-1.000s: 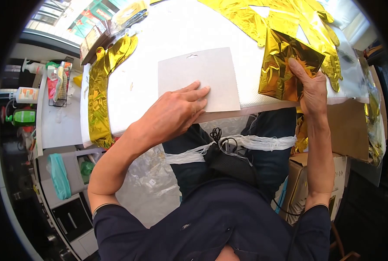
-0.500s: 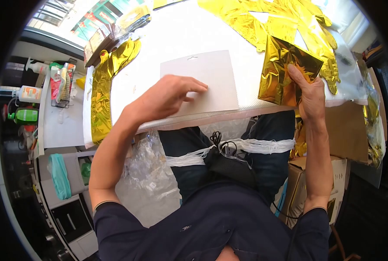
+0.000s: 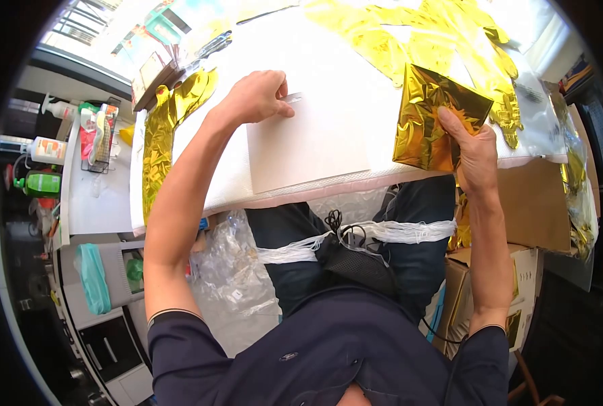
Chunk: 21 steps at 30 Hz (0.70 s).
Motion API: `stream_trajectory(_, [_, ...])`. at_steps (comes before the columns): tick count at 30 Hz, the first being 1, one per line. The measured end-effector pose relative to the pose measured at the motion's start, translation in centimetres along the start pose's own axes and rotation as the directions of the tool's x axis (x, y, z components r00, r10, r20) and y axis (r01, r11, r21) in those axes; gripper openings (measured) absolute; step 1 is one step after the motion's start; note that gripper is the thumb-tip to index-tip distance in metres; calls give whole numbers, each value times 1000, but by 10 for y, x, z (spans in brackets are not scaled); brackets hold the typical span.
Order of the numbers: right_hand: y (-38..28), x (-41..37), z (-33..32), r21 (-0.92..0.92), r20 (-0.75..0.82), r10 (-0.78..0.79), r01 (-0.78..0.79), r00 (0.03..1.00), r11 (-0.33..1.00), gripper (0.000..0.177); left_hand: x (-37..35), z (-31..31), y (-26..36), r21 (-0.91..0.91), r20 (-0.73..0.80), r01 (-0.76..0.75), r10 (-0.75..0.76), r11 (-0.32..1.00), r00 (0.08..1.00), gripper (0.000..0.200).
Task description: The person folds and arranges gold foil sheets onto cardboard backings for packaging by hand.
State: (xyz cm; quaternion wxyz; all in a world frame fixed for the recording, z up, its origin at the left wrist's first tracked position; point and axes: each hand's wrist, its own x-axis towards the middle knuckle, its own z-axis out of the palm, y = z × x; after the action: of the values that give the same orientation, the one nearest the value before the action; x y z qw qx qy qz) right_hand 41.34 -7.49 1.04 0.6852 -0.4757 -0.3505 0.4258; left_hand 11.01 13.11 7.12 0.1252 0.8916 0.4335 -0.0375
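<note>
A white sheet or flat packet with a hang hole (image 3: 308, 152), which looks like card, lies on the table before me. My left hand (image 3: 261, 98) is at its top edge, beside the hole, with fingers curled and thumb and forefinger close together over that edge. To the right, my right hand (image 3: 476, 145) holds a folded packet of shiny gold foil (image 3: 420, 125), thumb on top and fingers hidden beneath. The packet is raised over the table's front right part.
Loose gold foil pieces (image 3: 423, 40) spread over the back right of the table, and a gold foil strip (image 3: 158, 155) lies along the left edge. A small stack of boxes (image 3: 154, 78) stands back left. White strings (image 3: 409, 231) cross my lap; a cardboard box (image 3: 464, 291) sits below right.
My left hand has moved up from the middle of the white card to its top edge, and its fingers have curled in. My right hand, still with the foil packet, has shifted slightly left.
</note>
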Motion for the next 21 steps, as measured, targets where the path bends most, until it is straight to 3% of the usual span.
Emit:
stream_trajectory(5, [2, 0, 2, 13, -10, 26, -26, 1000, 1000, 21, -9, -2, 4, 12, -49, 37, -36, 999, 998, 25])
stream_trajectory(8, [1, -1, 0, -8, -13, 20, -20, 1000, 1000, 22, -20, 0, 5, 44, -161, 16, -9, 999, 987, 22])
stream_trajectory(12, [0, -1, -3, -10, -17, -7, 6, 1000, 1000, 23, -39, -18, 6, -70, -217, 7, -22, 998, 976, 18])
stream_trajectory(14, [-1, 0, -4, -41, -55, 3, -5, 998, 999, 23, -49, -35, 9, -310, -207, -35, -32, 950, 978, 18])
stream_trajectory(16, [-2, 0, -3, -42, -53, -11, 9, 999, 999, 23, -60, -48, 17, -253, -270, -67, -4, 965, 963, 16])
stream_trajectory(19, [-4, 0, -4, -107, -78, -19, 11, 997, 994, 25, -65, -54, 16, -502, -369, -188, -12, 844, 929, 12])
stream_trajectory(21, [-11, -2, 3, -87, -83, -31, 24, 996, 996, 25, -56, -45, 12, -482, -478, -207, -57, 852, 876, 10])
